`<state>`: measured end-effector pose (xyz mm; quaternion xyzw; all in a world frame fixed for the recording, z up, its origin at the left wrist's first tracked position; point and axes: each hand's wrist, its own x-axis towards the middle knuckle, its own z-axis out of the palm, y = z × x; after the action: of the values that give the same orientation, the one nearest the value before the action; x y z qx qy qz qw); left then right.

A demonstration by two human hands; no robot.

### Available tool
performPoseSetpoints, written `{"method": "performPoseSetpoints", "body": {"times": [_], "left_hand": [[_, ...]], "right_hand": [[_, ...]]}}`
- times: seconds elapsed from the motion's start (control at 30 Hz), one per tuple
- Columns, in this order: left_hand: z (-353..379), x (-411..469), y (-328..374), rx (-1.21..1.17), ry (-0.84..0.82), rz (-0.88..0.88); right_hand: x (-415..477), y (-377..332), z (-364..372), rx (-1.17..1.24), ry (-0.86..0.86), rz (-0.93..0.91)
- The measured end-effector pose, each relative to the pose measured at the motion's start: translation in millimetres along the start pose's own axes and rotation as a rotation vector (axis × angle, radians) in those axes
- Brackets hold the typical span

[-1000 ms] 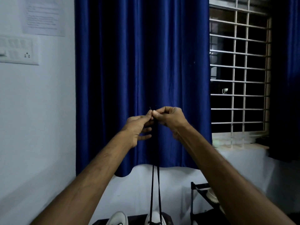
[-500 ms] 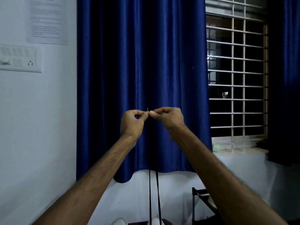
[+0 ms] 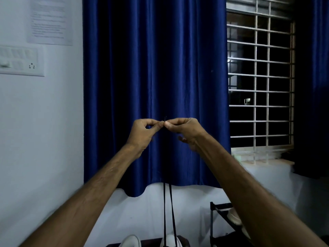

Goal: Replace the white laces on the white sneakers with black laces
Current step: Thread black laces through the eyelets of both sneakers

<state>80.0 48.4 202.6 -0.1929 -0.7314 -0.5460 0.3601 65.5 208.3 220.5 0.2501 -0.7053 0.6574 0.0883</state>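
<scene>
Left hand (image 3: 142, 134): raised, thumb and forefinger pinch one end of the black lace (image 3: 164, 211)
Right hand (image 3: 185, 131): at 3 o'clock of the left one, fingertips touching it, pinches the other end
Black lace: two strands hang down to the right sneaker (image 3: 170, 240) at 6 o'clock
Left sneaker (image 3: 130, 241): just beside, toe only seen
Behind: blue curtain (image 3: 154, 68)

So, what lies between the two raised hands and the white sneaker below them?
In the head view, two strands of black lace hang there, before the blue curtain.
</scene>
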Motion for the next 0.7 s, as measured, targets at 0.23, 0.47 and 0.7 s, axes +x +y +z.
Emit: {"method": "performPoseSetpoints", "body": {"times": [0.23,0.47,0.7], "left_hand": [[9.1,-2.1,4.3,0.039,-0.028,-0.245],[20.1,-34.0,-21.7,-0.293,-0.396,-0.396],[16.8,-85.7,-69.8,-0.134,-0.457,-0.461]], "right_hand": [[0.5,10.3,5.7,0.132,0.056,0.052],[6.1,21.4,4.1,0.133,0.176,0.063],[-12.6,105.6,-16.8,0.172,0.434,0.231]]}}
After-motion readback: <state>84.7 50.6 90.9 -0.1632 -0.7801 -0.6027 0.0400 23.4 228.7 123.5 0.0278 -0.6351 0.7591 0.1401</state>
